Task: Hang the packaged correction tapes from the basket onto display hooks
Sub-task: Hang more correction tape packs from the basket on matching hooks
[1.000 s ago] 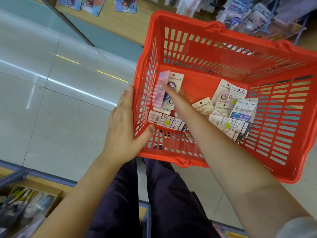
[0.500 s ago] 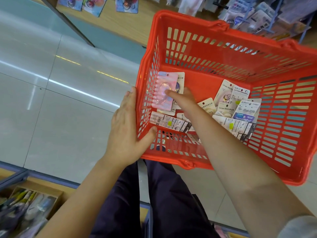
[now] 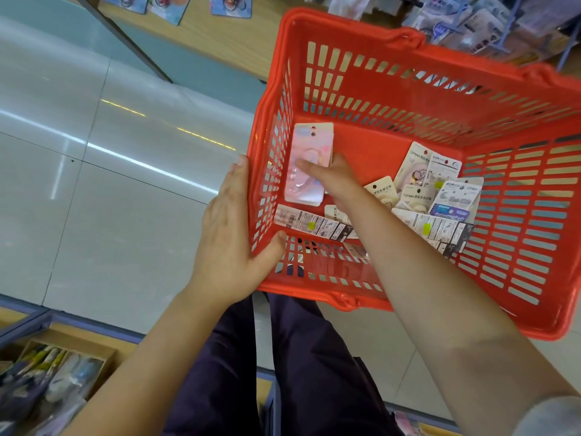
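The red basket [image 3: 408, 99] sits tilted in front of the person, above the dark trousers [image 3: 301, 372]. The left hand [image 3: 234, 234] grips the basket's near left corner from outside: the fingers lie flat along the slotted side wall and the thumb hooks over the near wall.

The right hand [image 3: 330, 174] reaches down inside the basket and holds a pink packet [image 3: 309, 165] of correction tape. The thumb presses across the packet's front face at mid-height; the other fingers are behind the card and hidden, so the hold reads as a pinch. The packet stands nearly upright, hang-hole end uppermost, close beside the left inner wall. Most of it extends left of and above the thumb, clear of the basket floor.

The remaining packets [image 3: 440, 190] lie loose on the floor of the basket, right of the hand and along the near wall, overlapping one another; several lie printed back up.

Packaged goods on a display rack [image 3: 478, 23] show beyond the basket's far rim. A tiled floor [image 3: 94, 184] lies to the left.
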The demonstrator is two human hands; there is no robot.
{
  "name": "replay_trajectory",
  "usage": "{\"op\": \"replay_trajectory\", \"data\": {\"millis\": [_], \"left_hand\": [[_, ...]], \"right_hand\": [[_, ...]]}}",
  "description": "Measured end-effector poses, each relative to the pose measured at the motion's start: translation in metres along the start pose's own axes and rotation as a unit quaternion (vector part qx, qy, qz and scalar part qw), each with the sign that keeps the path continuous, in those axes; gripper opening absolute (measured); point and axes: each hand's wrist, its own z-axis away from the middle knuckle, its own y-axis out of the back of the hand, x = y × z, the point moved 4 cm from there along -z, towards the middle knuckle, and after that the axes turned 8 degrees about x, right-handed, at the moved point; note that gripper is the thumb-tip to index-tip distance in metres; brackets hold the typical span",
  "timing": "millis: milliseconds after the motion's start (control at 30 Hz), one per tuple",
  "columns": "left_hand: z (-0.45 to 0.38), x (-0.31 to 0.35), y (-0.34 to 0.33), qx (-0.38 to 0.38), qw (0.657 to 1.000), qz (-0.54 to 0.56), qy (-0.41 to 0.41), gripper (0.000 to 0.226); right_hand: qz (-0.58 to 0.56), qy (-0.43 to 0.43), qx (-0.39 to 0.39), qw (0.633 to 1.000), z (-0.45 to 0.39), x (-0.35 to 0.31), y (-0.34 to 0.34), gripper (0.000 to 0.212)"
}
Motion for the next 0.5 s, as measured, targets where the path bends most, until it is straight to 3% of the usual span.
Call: {"op": "replay_trajectory", "data": {"millis": [67,133,200,267,367,400,500], "left_hand": [[0.000,0.000,0.000,-0.002,1.000,0.001,0.001,0.101],[-0.001,0.001,0.001,-0.002,1.000,0.005,0.005,0.101],[-0.001,0.001,0.002,-0.003,1.000,0.008,0.009,0.102],[-0.002,0.002,0.001,-0.004,1.000,0.007,0.010,0.103],[-0.002,0.001,0.002,-0.006,1.000,-0.002,0.004,0.103],[-0.003,0.001,0.002,-0.006,1.000,-0.005,0.004,0.103],[-0.003,0.000,0.002,0.001,1.000,-0.005,-0.002,0.101]], "right_hand": [[-0.015,0.005,-0.019,1.000,0.000,-0.009,0.021,0.099],[-0.016,-0.005,-0.087,0.996,0.008,-0.018,0.040,0.082],[0.038,-0.016,-0.192,0.981,0.022,-0.021,0.049,0.058],[0.130,-0.017,-0.275,0.953,0.035,-0.013,0.044,0.048],[0.221,-0.027,-0.299,0.928,0.044,0.005,0.030,0.039],[0.243,-0.022,-0.288,0.926,0.045,0.008,0.026,0.047],[0.295,0.009,-0.256,0.921,0.032,0.019,0.020,0.103]]}}
